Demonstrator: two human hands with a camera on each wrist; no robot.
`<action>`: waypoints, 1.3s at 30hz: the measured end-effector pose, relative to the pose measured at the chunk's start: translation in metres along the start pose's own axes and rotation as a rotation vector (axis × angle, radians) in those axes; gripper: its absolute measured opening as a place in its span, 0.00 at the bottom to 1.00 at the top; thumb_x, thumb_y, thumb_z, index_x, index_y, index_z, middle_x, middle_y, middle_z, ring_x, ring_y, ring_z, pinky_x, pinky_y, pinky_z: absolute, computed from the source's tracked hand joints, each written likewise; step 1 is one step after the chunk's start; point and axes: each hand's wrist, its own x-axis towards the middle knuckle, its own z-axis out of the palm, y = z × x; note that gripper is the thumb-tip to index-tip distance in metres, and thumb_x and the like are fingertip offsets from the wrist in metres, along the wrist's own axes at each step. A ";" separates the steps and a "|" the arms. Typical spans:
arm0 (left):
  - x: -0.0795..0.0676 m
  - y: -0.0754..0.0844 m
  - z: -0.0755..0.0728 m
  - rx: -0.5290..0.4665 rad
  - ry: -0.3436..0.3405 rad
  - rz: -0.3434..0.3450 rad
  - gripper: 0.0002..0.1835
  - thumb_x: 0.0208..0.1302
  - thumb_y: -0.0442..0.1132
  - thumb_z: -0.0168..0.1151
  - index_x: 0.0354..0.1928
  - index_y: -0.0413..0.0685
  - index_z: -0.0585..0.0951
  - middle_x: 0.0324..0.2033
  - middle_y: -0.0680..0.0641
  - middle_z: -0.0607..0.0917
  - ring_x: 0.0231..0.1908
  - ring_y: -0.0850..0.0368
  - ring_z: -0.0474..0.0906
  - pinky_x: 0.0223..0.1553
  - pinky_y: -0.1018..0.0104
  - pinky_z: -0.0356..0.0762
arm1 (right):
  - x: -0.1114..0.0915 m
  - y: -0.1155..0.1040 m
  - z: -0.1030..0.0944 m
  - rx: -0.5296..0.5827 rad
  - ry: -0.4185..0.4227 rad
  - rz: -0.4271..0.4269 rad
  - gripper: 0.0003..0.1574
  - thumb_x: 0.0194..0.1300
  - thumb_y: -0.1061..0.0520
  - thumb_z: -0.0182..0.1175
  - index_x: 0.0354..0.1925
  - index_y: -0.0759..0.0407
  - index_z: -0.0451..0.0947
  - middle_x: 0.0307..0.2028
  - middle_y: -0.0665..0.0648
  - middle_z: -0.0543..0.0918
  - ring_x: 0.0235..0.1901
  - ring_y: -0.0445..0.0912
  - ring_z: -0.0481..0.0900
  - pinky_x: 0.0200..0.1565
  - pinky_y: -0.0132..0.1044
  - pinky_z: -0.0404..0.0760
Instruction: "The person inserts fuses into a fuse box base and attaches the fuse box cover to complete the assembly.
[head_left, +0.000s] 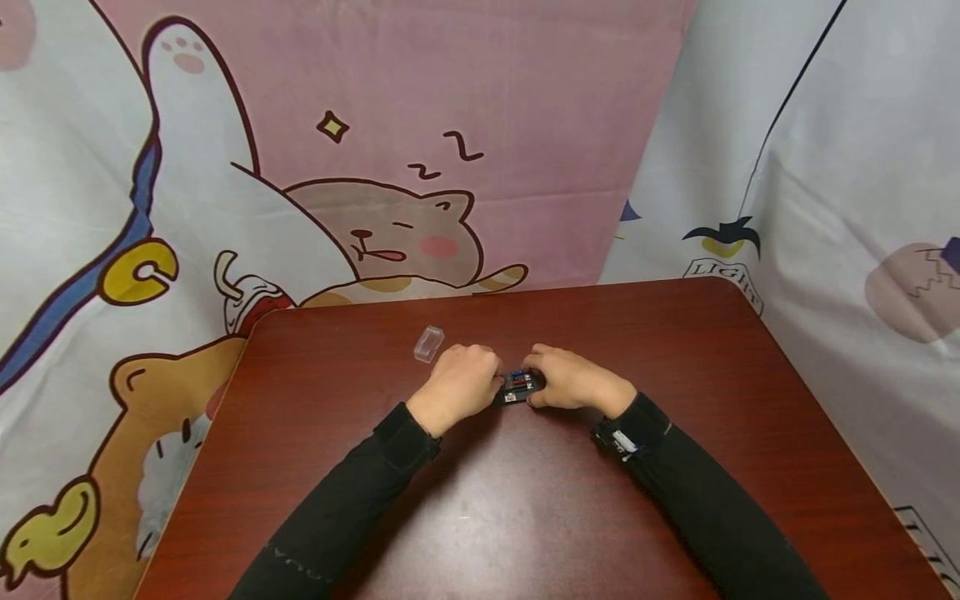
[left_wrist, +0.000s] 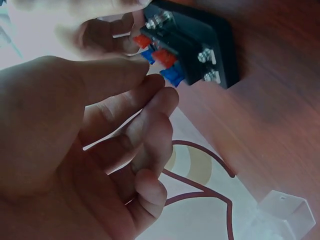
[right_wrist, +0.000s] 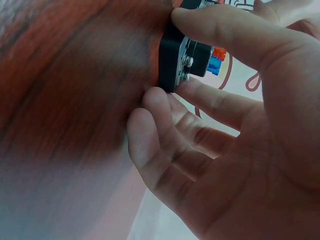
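Note:
A black fuse block [head_left: 521, 386] with silver screw terminals sits on the table between the two hands. Red blade fuses [left_wrist: 164, 57] and blue blade fuses [left_wrist: 172, 76] stand in its raised middle. My right hand [head_left: 576, 379] holds the block by its base, thumb on one edge and fingers at the opposite one, as the right wrist view shows. My left hand [head_left: 461, 383] is at the block's left end. Its thumb [left_wrist: 117, 75] and index tip come together close beside the fuses, the other fingers curled. Whether anything is between those tips is hidden.
A small clear plastic cover [head_left: 429, 343] lies on the brown wooden table [head_left: 480, 517], beyond and left of the left hand. Behind the table's far edge hangs a cartoon-printed cloth [head_left: 525, 125], and more cloth hangs at both sides.

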 end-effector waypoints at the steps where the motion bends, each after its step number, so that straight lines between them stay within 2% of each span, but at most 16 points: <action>1: 0.000 -0.001 -0.001 -0.005 0.003 0.000 0.06 0.74 0.43 0.74 0.36 0.53 0.93 0.32 0.52 0.90 0.32 0.55 0.86 0.38 0.55 0.83 | 0.000 0.000 0.000 0.001 0.000 0.000 0.39 0.71 0.45 0.76 0.74 0.56 0.78 0.71 0.61 0.77 0.66 0.55 0.81 0.69 0.57 0.80; 5: 0.000 -0.003 -0.003 -0.025 0.010 -0.003 0.06 0.75 0.43 0.73 0.38 0.54 0.93 0.33 0.52 0.91 0.31 0.55 0.85 0.35 0.56 0.83 | 0.000 0.001 0.000 0.007 -0.006 0.009 0.41 0.71 0.45 0.75 0.75 0.56 0.77 0.76 0.63 0.75 0.72 0.58 0.78 0.72 0.59 0.78; 15: -0.003 -0.017 -0.006 -0.049 0.062 -0.020 0.06 0.76 0.43 0.73 0.40 0.53 0.93 0.35 0.52 0.90 0.28 0.58 0.82 0.29 0.61 0.80 | 0.001 0.001 0.001 -0.003 -0.003 0.007 0.41 0.71 0.44 0.76 0.74 0.55 0.77 0.72 0.60 0.77 0.69 0.57 0.80 0.71 0.59 0.79; 22: -0.006 -0.026 -0.013 -0.060 0.109 -0.051 0.06 0.76 0.43 0.72 0.47 0.51 0.93 0.38 0.50 0.91 0.34 0.55 0.88 0.35 0.55 0.87 | 0.000 0.001 0.001 0.006 0.005 0.001 0.39 0.70 0.44 0.76 0.73 0.55 0.78 0.70 0.59 0.78 0.67 0.56 0.81 0.70 0.58 0.79; 24: -0.007 -0.029 -0.015 -0.055 0.125 -0.069 0.07 0.76 0.43 0.72 0.49 0.50 0.92 0.40 0.49 0.91 0.36 0.52 0.89 0.39 0.53 0.88 | 0.000 0.001 0.000 0.007 0.005 -0.003 0.39 0.70 0.44 0.76 0.73 0.55 0.79 0.68 0.59 0.78 0.65 0.55 0.81 0.69 0.58 0.80; 29: -0.009 -0.037 -0.019 -0.046 0.148 -0.129 0.16 0.75 0.45 0.73 0.59 0.46 0.90 0.50 0.43 0.90 0.43 0.45 0.91 0.48 0.49 0.89 | -0.001 0.001 0.000 0.013 -0.004 -0.002 0.39 0.71 0.44 0.75 0.73 0.54 0.78 0.71 0.60 0.77 0.67 0.56 0.80 0.70 0.58 0.79; 34: -0.013 -0.047 -0.020 -0.036 0.143 -0.201 0.26 0.76 0.49 0.73 0.68 0.43 0.84 0.58 0.38 0.85 0.45 0.42 0.89 0.49 0.47 0.89 | -0.001 0.002 0.001 0.011 -0.003 0.005 0.39 0.71 0.44 0.75 0.74 0.54 0.77 0.77 0.62 0.74 0.73 0.59 0.78 0.73 0.60 0.77; 39: -0.016 -0.060 -0.014 -0.034 0.127 -0.266 0.32 0.76 0.53 0.73 0.71 0.39 0.81 0.60 0.35 0.82 0.47 0.39 0.87 0.54 0.45 0.87 | -0.001 0.002 0.002 0.010 0.008 -0.008 0.38 0.70 0.45 0.76 0.72 0.54 0.79 0.69 0.58 0.78 0.65 0.54 0.81 0.69 0.57 0.79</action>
